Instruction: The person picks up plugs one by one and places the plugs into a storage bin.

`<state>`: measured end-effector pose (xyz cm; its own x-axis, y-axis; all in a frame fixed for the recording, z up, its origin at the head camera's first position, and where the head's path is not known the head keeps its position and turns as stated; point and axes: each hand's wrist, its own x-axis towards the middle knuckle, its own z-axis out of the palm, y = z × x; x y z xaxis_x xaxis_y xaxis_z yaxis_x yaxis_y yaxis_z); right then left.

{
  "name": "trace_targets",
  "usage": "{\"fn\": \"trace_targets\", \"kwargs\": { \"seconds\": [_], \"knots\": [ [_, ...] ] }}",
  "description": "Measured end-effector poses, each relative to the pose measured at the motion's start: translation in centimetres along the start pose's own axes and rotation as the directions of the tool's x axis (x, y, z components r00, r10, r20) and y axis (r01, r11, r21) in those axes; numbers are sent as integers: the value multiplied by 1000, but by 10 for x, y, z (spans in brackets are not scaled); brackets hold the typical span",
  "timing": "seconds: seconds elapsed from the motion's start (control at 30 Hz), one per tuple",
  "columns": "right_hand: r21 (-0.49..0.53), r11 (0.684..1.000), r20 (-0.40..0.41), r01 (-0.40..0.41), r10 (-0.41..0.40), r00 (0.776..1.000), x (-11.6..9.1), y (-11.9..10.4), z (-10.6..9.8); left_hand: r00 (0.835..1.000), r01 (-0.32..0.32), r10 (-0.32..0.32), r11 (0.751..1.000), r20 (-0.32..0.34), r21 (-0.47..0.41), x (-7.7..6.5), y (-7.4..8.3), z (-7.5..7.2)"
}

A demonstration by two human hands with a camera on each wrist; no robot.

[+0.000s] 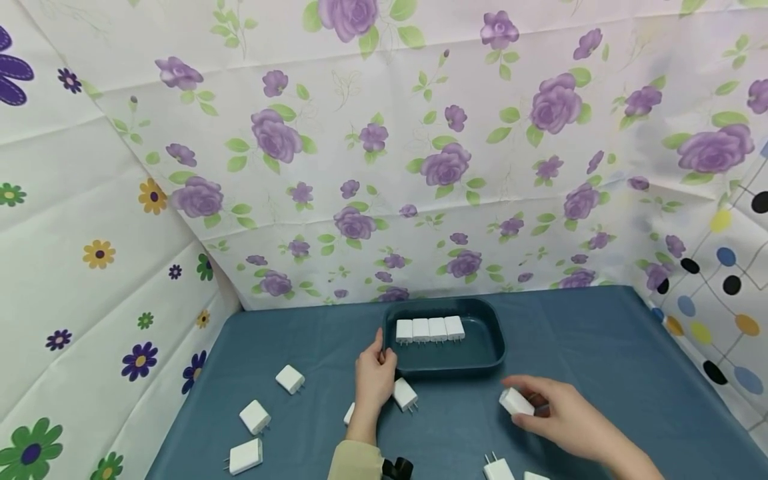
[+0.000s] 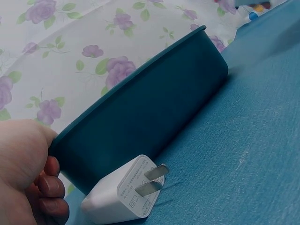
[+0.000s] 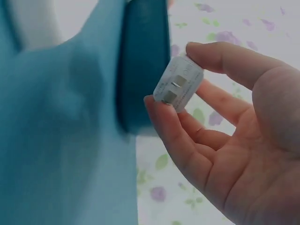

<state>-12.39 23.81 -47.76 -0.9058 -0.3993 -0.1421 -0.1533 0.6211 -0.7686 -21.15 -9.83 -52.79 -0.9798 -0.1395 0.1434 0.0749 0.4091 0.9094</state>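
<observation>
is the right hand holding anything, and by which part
Yes, a white plug adapter: the right hand pinches opposite sides of its casing.

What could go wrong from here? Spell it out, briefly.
The right hand pinches one charger by its edges, so that could slip and drop onto the table. If it goes into the tray, it might nudge the row of four out of line. The left hand is at the tray's corner; shifting the tray may bump the loose charger just in front.
</observation>
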Motion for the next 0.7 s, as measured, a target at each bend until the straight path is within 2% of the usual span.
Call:
{"fn": "trace_targets", "kwargs": {
  "seconds": [0.2,0.5,0.7],
  "knots": [
    [42,999,-82,30,-27,996,19,-21,-1,1000,8,-8,1000,11,-11,1,0,-1],
    [117,993,-154,-29,47,987,57,-37,2,1000,13,-13,1000,21,-13,2,0,-1],
    [78,996,-227,-33,50,973,75,-37,11,1000,-5,6,1000,11,-7,1,-2,0]
  ]
}}
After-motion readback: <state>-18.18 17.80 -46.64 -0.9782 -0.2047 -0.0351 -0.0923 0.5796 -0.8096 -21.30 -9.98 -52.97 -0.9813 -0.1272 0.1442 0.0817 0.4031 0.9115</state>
